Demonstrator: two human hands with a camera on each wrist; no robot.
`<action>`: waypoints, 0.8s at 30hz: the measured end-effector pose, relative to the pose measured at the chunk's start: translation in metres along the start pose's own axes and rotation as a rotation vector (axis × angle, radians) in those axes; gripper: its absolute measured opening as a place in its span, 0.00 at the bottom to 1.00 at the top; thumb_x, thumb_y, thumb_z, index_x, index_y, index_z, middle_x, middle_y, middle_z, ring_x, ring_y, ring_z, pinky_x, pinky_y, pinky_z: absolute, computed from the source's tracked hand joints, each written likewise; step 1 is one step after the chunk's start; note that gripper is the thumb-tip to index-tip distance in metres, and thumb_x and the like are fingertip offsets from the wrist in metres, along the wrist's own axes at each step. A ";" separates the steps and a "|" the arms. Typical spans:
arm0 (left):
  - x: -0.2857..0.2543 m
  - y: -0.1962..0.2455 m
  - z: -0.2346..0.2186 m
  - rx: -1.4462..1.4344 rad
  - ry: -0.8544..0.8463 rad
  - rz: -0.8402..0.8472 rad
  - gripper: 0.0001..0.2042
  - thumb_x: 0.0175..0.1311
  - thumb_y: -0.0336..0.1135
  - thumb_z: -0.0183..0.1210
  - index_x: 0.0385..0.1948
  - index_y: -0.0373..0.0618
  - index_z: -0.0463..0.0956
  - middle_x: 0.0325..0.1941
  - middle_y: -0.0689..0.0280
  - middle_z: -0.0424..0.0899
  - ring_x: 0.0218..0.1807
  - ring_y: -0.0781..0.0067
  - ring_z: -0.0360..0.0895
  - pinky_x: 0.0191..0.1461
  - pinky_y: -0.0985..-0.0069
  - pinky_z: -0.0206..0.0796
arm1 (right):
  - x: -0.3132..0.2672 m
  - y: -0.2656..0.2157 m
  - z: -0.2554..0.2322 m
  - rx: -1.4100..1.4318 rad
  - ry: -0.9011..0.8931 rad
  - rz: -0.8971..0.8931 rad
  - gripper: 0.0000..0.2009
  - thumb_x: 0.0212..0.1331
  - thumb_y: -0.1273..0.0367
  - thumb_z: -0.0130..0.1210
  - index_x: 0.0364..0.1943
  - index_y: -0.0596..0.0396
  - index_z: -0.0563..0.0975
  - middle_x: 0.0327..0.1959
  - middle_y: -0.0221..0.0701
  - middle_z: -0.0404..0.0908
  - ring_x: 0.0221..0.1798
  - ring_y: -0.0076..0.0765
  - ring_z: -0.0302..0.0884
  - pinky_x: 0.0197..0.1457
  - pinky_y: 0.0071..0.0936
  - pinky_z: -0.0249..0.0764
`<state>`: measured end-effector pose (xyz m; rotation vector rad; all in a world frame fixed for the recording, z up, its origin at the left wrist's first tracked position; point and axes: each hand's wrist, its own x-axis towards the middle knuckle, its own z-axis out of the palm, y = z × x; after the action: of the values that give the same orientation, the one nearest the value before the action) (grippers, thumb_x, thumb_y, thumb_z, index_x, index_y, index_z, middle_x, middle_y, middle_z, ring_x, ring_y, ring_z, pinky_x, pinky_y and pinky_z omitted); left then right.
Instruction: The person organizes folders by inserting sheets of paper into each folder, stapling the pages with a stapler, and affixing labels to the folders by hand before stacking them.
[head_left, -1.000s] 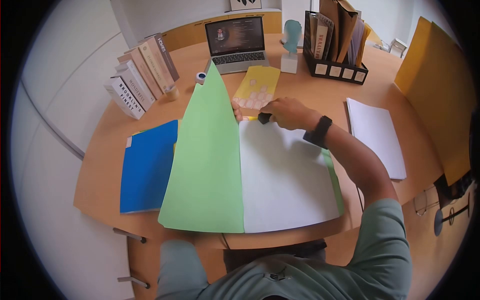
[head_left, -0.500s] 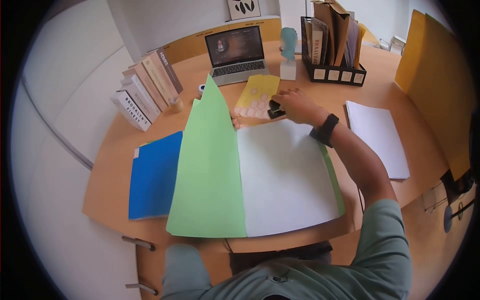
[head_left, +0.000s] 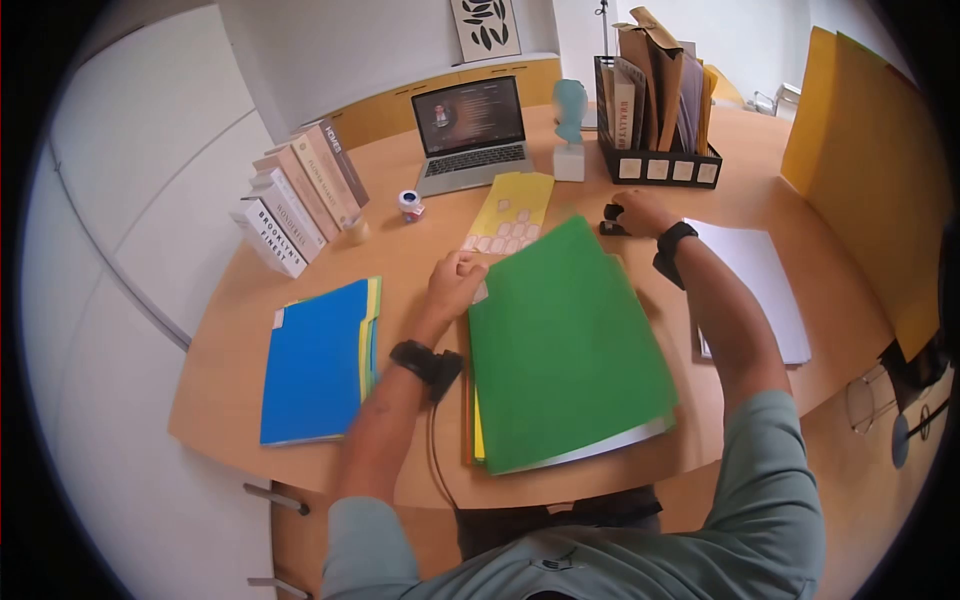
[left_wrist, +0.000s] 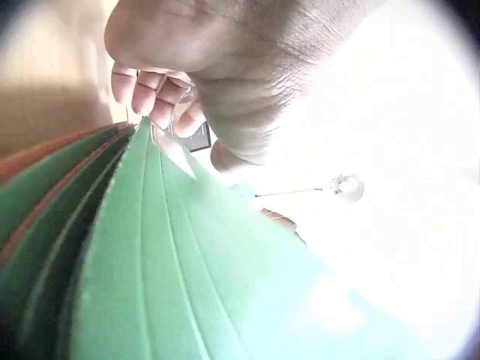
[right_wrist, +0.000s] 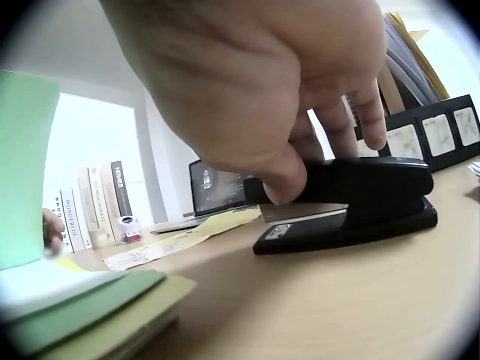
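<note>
A green folder [head_left: 570, 350] with white sheets inside lies on a stack of folders, its cover turned over to the right with the lower edge slightly raised. At the folder's upper left corner my left hand [head_left: 458, 285] pinches the tab edge; the left wrist view shows curled fingers [left_wrist: 166, 96] beside the creased green cover [left_wrist: 150, 247]. Beyond the folder's upper right, my right hand [head_left: 645, 213] grips a black stapler [right_wrist: 345, 210] from above, thumb and fingers about its top arm. The stapler's base is right at the tabletop.
Left of the stack lies a blue folder [head_left: 315, 365]; white paper [head_left: 755, 290] lies to the right. A yellow patterned envelope [head_left: 510, 215], a tape roll [head_left: 410, 205], a laptop [head_left: 470, 130], a bust [head_left: 569, 130], books [head_left: 300, 195] and a black file holder [head_left: 660, 170] stand farther back.
The green cover has swung from standing open on the left to lying over the sheets. My left hand came into sight with it. My right hand carried the stapler rightward off the folder.
</note>
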<state>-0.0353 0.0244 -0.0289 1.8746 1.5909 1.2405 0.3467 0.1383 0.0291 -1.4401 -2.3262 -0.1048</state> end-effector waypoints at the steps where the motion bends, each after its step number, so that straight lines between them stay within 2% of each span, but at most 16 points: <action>1: -0.004 -0.003 -0.003 0.014 -0.021 -0.041 0.18 0.66 0.40 0.63 0.48 0.33 0.76 0.35 0.67 0.81 0.37 0.81 0.76 0.39 0.80 0.69 | 0.001 0.003 0.001 0.018 0.029 -0.005 0.11 0.53 0.72 0.53 0.38 0.58 0.82 0.44 0.47 0.84 0.50 0.58 0.80 0.54 0.48 0.77; 3: -0.014 0.001 -0.011 0.042 -0.067 -0.120 0.19 0.64 0.40 0.65 0.47 0.32 0.75 0.33 0.66 0.81 0.35 0.80 0.77 0.38 0.80 0.70 | 0.045 0.036 0.035 -0.063 0.085 -0.126 0.11 0.53 0.71 0.53 0.37 0.57 0.83 0.42 0.47 0.85 0.47 0.58 0.81 0.52 0.48 0.77; 5: -0.022 0.017 -0.017 0.036 -0.114 -0.126 0.19 0.64 0.40 0.65 0.46 0.31 0.75 0.30 0.67 0.81 0.32 0.81 0.76 0.35 0.80 0.69 | 0.053 0.022 0.027 0.053 0.035 -0.138 0.10 0.53 0.71 0.53 0.35 0.56 0.84 0.38 0.46 0.85 0.44 0.58 0.82 0.50 0.47 0.78; 6: -0.025 0.020 -0.018 0.031 -0.137 -0.130 0.19 0.63 0.39 0.65 0.46 0.31 0.75 0.29 0.67 0.80 0.31 0.81 0.75 0.34 0.80 0.68 | 0.041 -0.029 -0.011 0.209 -0.044 -0.091 0.10 0.53 0.71 0.53 0.34 0.56 0.84 0.36 0.45 0.85 0.42 0.57 0.82 0.48 0.47 0.78; 7: -0.026 0.017 -0.017 0.013 -0.139 -0.107 0.20 0.61 0.41 0.66 0.45 0.32 0.75 0.29 0.65 0.81 0.30 0.78 0.77 0.35 0.77 0.69 | 0.035 -0.069 -0.030 0.361 -0.123 -0.046 0.10 0.53 0.71 0.53 0.33 0.55 0.85 0.34 0.45 0.86 0.40 0.57 0.83 0.47 0.47 0.78; 9: -0.028 0.006 -0.015 -0.028 -0.128 -0.068 0.21 0.57 0.43 0.67 0.43 0.34 0.76 0.28 0.62 0.82 0.29 0.70 0.79 0.35 0.71 0.71 | 0.043 -0.097 -0.014 0.294 -0.114 -0.227 0.09 0.53 0.70 0.53 0.31 0.54 0.86 0.29 0.42 0.85 0.38 0.55 0.83 0.46 0.45 0.78; 12: -0.032 -0.003 -0.010 -0.112 -0.090 -0.041 0.19 0.59 0.39 0.66 0.44 0.34 0.75 0.25 0.63 0.80 0.28 0.73 0.76 0.33 0.72 0.69 | 0.057 -0.123 0.024 0.194 -0.156 -0.326 0.08 0.51 0.69 0.56 0.31 0.54 0.86 0.31 0.41 0.86 0.38 0.54 0.83 0.47 0.42 0.79; 15: -0.036 -0.001 -0.008 -0.235 -0.033 -0.020 0.17 0.60 0.35 0.64 0.45 0.34 0.75 0.26 0.63 0.80 0.28 0.73 0.77 0.34 0.73 0.70 | 0.067 -0.126 0.054 0.319 -0.285 -0.274 0.08 0.49 0.67 0.61 0.30 0.52 0.86 0.32 0.40 0.87 0.38 0.51 0.84 0.47 0.41 0.79; 16: -0.039 0.003 -0.009 -0.246 -0.044 -0.031 0.12 0.65 0.29 0.60 0.46 0.32 0.73 0.29 0.68 0.80 0.29 0.83 0.73 0.32 0.81 0.65 | 0.075 -0.120 0.074 0.313 -0.318 -0.249 0.09 0.45 0.65 0.65 0.31 0.52 0.86 0.32 0.39 0.87 0.37 0.47 0.84 0.45 0.38 0.79; 19: -0.041 0.010 -0.008 -0.223 -0.011 -0.071 0.12 0.65 0.27 0.58 0.46 0.31 0.74 0.30 0.67 0.81 0.30 0.83 0.74 0.34 0.81 0.67 | 0.074 -0.124 0.071 0.339 -0.423 -0.172 0.10 0.44 0.65 0.65 0.30 0.53 0.86 0.31 0.38 0.87 0.37 0.42 0.84 0.43 0.35 0.78; 24: -0.040 0.006 -0.003 -0.223 0.033 -0.039 0.12 0.65 0.26 0.54 0.47 0.30 0.75 0.33 0.65 0.83 0.33 0.81 0.77 0.38 0.81 0.69 | 0.082 -0.113 0.084 0.430 -0.444 -0.153 0.10 0.42 0.66 0.65 0.29 0.55 0.84 0.30 0.35 0.86 0.35 0.38 0.83 0.39 0.33 0.76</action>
<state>-0.0331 -0.0152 -0.0377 1.6853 1.4322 1.3760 0.1916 0.1771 -0.0015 -1.1501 -2.5822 0.6973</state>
